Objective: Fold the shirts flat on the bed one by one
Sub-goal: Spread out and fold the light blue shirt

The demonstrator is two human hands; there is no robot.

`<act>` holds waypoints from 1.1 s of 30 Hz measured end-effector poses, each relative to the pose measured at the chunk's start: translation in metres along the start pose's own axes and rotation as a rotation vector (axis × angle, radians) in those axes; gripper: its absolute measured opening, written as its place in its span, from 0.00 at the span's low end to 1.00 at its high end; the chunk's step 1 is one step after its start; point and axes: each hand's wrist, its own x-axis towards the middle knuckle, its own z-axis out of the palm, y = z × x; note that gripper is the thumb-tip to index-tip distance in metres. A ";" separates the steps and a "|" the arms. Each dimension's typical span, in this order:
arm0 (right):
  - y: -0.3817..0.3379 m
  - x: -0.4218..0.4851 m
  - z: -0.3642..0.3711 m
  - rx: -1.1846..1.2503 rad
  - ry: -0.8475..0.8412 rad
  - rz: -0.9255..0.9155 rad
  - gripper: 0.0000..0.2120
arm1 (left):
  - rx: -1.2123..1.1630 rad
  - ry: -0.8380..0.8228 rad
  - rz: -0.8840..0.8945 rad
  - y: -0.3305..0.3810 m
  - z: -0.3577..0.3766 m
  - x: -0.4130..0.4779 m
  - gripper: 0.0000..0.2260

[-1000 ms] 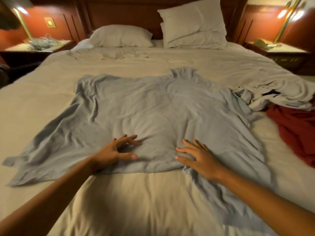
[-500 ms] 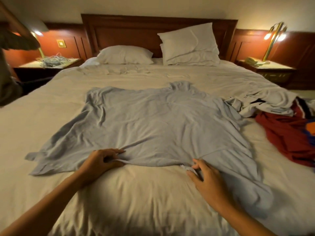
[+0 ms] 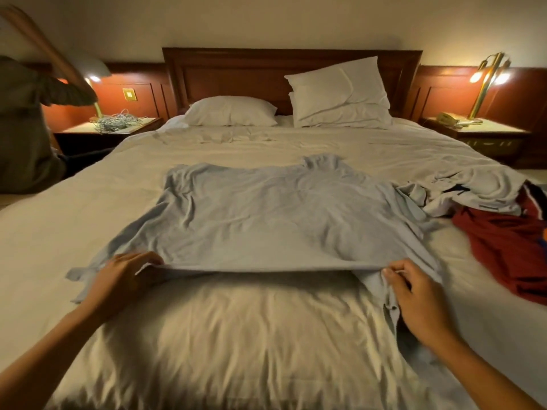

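Blue shirt (image 3: 275,223) spread unfolded on the bed (image 3: 236,335); left hand (image 3: 124,276) and right hand (image 3: 414,294) pinch its hem; heaped shirts (image 3: 488,220) await folding.

Pale blue shirt (image 3: 275,220) spread on bed (image 3: 236,335)

The place is identified as a bedroom, fitted in the manner of a hotel room. A wide bed (image 3: 266,335) with white sheets is set against a dark wooden headboard (image 3: 236,72). One flat pillow (image 3: 231,110) is laid at the head, and stacked pillows (image 3: 340,96) are propped beside it. The headboard is flanked by matching wall panelling (image 3: 444,87), into which a switch plate (image 3: 129,94) is set. A left nightstand (image 3: 124,125) and a right nightstand (image 3: 488,137) are placed at the bedsides. A lit left lamp (image 3: 91,69) and a lit brass right lamp (image 3: 485,84) are provided, and a telephone (image 3: 448,118) is kept on the right nightstand.
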 end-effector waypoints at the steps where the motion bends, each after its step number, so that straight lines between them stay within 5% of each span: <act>1: -0.002 0.018 -0.004 0.007 -0.080 0.036 0.07 | 0.019 0.008 -0.014 -0.005 -0.003 0.005 0.03; 6: -0.007 0.124 -0.021 -0.102 -0.839 0.219 0.07 | -0.035 -0.138 -0.220 -0.030 -0.011 0.047 0.15; 8: -0.011 0.174 -0.014 -0.277 -0.974 0.200 0.08 | -0.038 -0.198 -0.297 -0.038 -0.009 0.082 0.14; 10: -0.019 0.223 0.004 -0.385 -0.853 0.136 0.10 | -0.030 -0.189 -0.271 -0.048 -0.005 0.119 0.14; 13: -0.020 0.269 0.040 -0.398 -0.429 0.036 0.16 | 0.204 -0.127 -0.255 -0.056 0.011 0.166 0.12; 16: 0.009 0.255 0.073 -0.458 -0.290 0.091 0.24 | 0.248 -0.208 -0.481 -0.063 0.043 0.176 0.28; 20: 0.085 0.198 0.077 -0.529 -0.036 0.163 0.26 | 0.223 -0.244 -0.796 -0.069 0.076 0.144 0.39; 24: 0.128 0.169 0.064 -0.629 0.032 0.361 0.31 | 0.322 -0.185 -0.792 -0.071 0.086 0.131 0.41; 33: 0.125 0.206 0.056 -0.598 -0.078 0.405 0.30 | 0.096 -0.167 -0.638 -0.080 0.069 0.151 0.24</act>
